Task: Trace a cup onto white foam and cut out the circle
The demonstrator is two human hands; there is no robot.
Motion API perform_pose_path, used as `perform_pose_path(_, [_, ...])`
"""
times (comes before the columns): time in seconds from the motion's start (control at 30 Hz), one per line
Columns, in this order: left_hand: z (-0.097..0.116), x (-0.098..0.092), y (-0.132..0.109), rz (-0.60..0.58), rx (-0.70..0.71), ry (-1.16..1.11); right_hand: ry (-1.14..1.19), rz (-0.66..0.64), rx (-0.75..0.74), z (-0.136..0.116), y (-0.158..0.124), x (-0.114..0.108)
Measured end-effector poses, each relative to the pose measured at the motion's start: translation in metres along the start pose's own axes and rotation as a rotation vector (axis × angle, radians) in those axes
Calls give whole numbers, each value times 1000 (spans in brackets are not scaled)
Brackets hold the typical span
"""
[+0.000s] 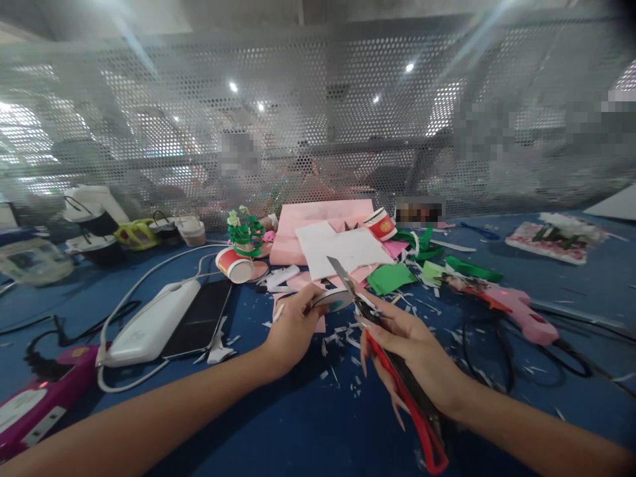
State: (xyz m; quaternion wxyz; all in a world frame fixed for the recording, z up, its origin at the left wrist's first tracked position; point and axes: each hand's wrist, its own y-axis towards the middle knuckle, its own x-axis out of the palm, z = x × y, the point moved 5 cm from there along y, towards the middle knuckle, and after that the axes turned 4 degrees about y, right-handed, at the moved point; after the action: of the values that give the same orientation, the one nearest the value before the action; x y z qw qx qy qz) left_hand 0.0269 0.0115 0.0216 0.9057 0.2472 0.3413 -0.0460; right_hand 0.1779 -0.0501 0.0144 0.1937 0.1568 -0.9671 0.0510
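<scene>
My left hand (294, 326) pinches a small curved white paper piece (338, 301) with a dark edge, in the middle of the blue table. In my right hand (415, 344) is a pair of scissors (410, 403) with red and black handles. Their blades point up and to the left, close beside the paper piece; whether they touch it I cannot tell. Beyond my hands, a white paper sheet (342, 248) lies over pink paper (293, 218). A red and white paper cup (236, 265) rests on its side to the left of it.
White paper scraps litter the table (298, 424). At right lie a pink glue gun (527, 315), its cord and green paper (392, 278). A white power bank (154, 324), a phone (199, 321) and a purple power strip (59, 391) are at left. A perforated metal screen (318, 132) stands behind.
</scene>
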Motion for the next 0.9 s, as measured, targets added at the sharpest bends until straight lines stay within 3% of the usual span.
perform_pose_path(0.27, [8, 0, -3, -2, 31, 10, -12, -23, -12, 2, 0, 0])
perform_pose_path(0.47, [1, 0, 0, 21, -53, -52, -20, -55, -11, 2, 1, 2])
perform_pose_path(0.57, [0, -1, 0, 35, -47, 9, -20, -79, 0, 3, 0, 5])
perform_pose_path(0.73, [12, -1, -2, 13, 78, 153, -24, -111, 28, 5, -1, 7])
perform_pose_path(0.9, [9, 0, 2, -29, 11, 234, -2, -52, -16, -2, -1, 5])
